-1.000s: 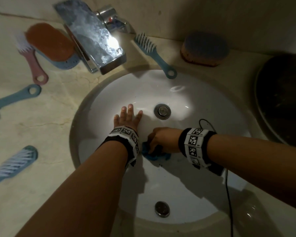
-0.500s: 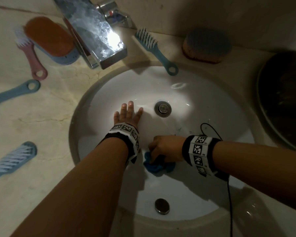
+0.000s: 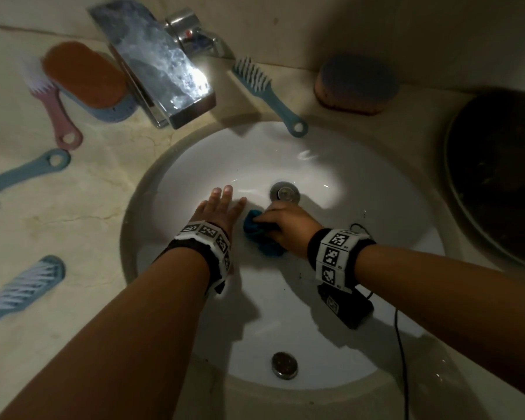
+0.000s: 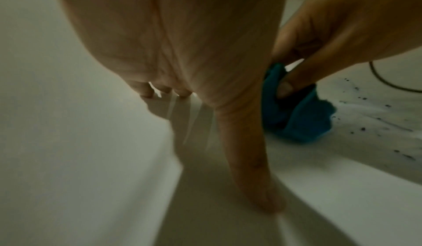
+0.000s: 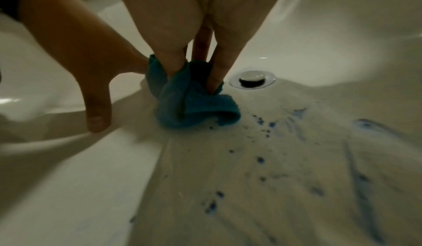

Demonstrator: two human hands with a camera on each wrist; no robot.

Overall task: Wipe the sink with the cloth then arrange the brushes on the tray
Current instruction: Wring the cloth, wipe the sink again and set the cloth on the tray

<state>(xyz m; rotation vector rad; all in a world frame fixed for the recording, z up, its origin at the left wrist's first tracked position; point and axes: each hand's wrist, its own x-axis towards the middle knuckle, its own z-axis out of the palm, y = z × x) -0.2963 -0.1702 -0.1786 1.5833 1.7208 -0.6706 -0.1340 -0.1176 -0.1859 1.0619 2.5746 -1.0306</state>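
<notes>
My right hand (image 3: 281,224) grips a bunched blue cloth (image 3: 259,237) (image 5: 189,103) (image 4: 297,116) against the floor of the white sink (image 3: 361,183), just left of the drain (image 3: 285,191) (image 5: 252,77). My left hand (image 3: 222,207) (image 4: 182,80) lies flat with straight fingers on the basin beside the cloth. Blue specks and smears (image 5: 262,159) mark the basin near the cloth. Brushes lie on the counter: a blue one (image 3: 267,95) behind the sink, a pink one (image 3: 53,107), two blue ones (image 3: 22,174) (image 3: 22,289) on the left. A dark round tray (image 3: 497,177) sits at right.
The chrome faucet (image 3: 155,62) overhangs the basin's back left. An orange-topped scrub brush (image 3: 85,80) lies left of it, a blue-and-tan one (image 3: 355,83) at back right. An overflow cap (image 3: 284,365) sits on the near wall. A black cable (image 3: 402,359) hangs from my right wrist.
My right hand has slid the cloth away from me, from the near basin up toward the drain. The left hand has stayed in place.
</notes>
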